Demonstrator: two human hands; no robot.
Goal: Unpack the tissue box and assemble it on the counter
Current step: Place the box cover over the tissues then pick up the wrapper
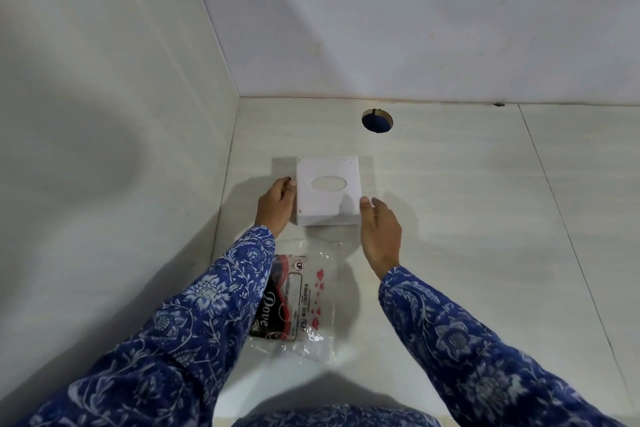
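Observation:
A white square tissue box (327,189) with an oval opening on top stands on the pale counter (450,218). My left hand (277,206) presses against the box's left side with curled fingers. My right hand (379,230) touches the box's near right corner with its fingertips, fingers extended. Both hands flank the box. A clear plastic wrapper (301,298) with red and black print and the word "Dove" lies flat on the counter, closer to me than the box, partly under my left sleeve.
A round hole (376,121) is cut in the counter behind the box, near the back wall. A tiled wall (104,149) rises close on the left. The counter extends far to the right.

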